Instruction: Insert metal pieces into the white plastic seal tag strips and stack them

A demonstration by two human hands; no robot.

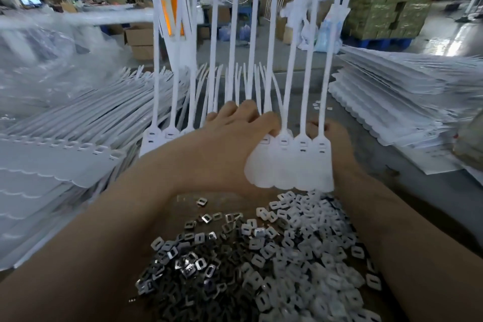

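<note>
Worktop: left hand (pixel 235 131) and right hand (pixel 329 136) grip upright white plastic seal tag strip (pixel 290 162). Shiny square metal pieces (pixel 188 264) heaped at 6 o'clock, stacks at 9 and 3; plenty left.

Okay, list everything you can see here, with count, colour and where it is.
Seal tag strip: one joined sheet, white, upright at centre, held by both hands.
Metal pieces: many, silver-grey, loose pile, near left of centre.
Plastic caps: many, white, loose pile, near right.
Strip stacks: white, one at left, one at right.
Cardboard boxes: several, brown, background floor.
Left hand: grips the strip's tag heads.
Right hand: behind the strip's right edge, mostly hidden.
</note>
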